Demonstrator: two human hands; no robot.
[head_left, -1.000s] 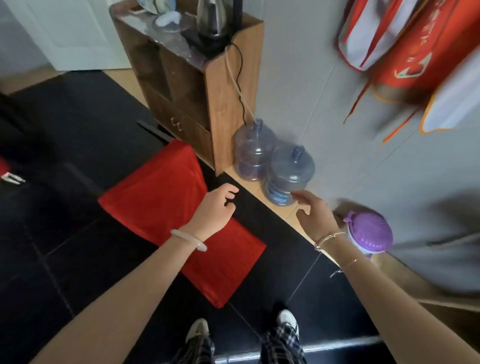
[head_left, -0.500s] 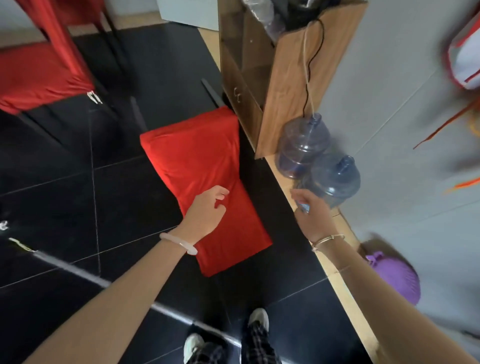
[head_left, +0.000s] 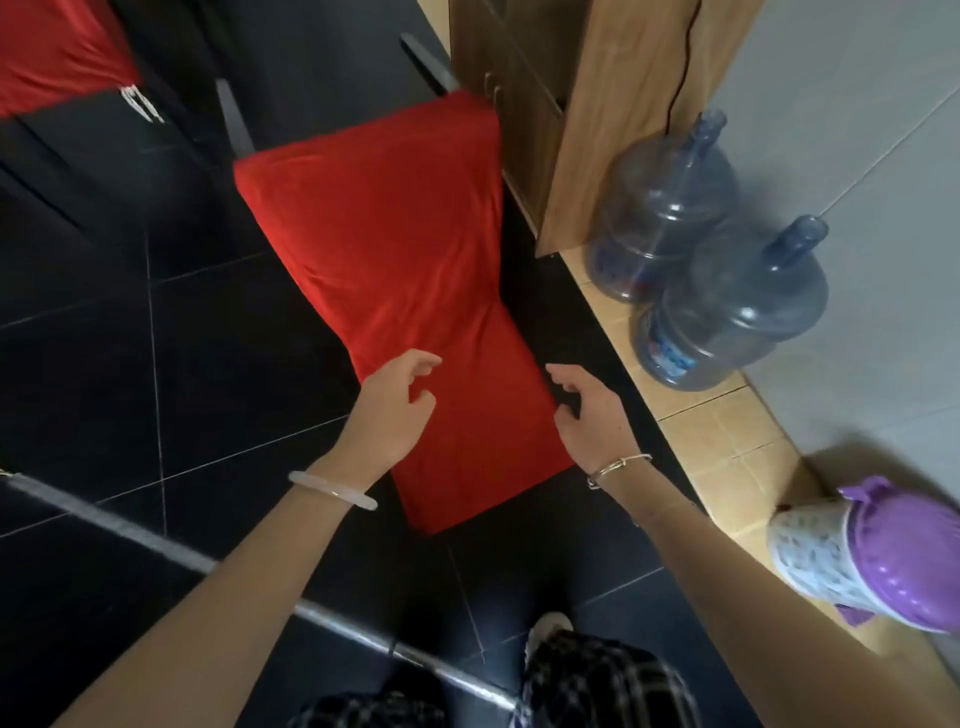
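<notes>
A red fabric-covered chair (head_left: 395, 249) stands on the black tiled floor in front of me, seen from above. My left hand (head_left: 392, 410) hovers over the near left part of the red cover with loosely curled fingers and holds nothing. My right hand (head_left: 587, 410) is at the cover's near right edge, fingers relaxed and spread; I cannot tell whether its fingertips touch the fabric. Both wrists wear bracelets.
A wooden cabinet (head_left: 597, 119) stands right of the chair against the grey wall. Two large blue water bottles (head_left: 727, 301) sit beside it on a tan tile strip. A purple-lidded basket (head_left: 878, 561) lies at the right. Another red chair (head_left: 57, 52) is far left. A metal bar (head_left: 156, 545) crosses low.
The view has swung down and left over the chair. My right hand moved from near the water bottles to the cover's right edge; my left hand stays above the cover.
</notes>
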